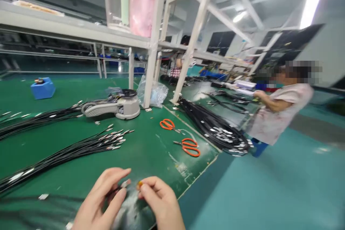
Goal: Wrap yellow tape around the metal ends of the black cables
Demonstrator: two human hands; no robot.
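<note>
My left hand (104, 197) is at the bottom centre, its fingers closed round a black cable whose end (125, 183) is whitish and reddish. Just to its right, my right hand (160, 199) pinches a small amber piece (139, 185), perhaps a bit of tape. A narrow gap separates the amber piece from the cable end. Beyond my left hand lies a bundle of black cables (81, 149) with light-coloured tips. Two pairs of orange-handled scissors, one nearer (191, 147) and one farther (167, 124), rest on the green table (145, 143).
A grey-white tape dispenser (126, 107) stands behind the cable bundle, with a blue holder (43, 88) at the far left. White shelf posts (152, 43) rise beside a clear plastic bag (155, 91). Coiled black cables (215, 129) lie to the right, near a co-worker (280, 111).
</note>
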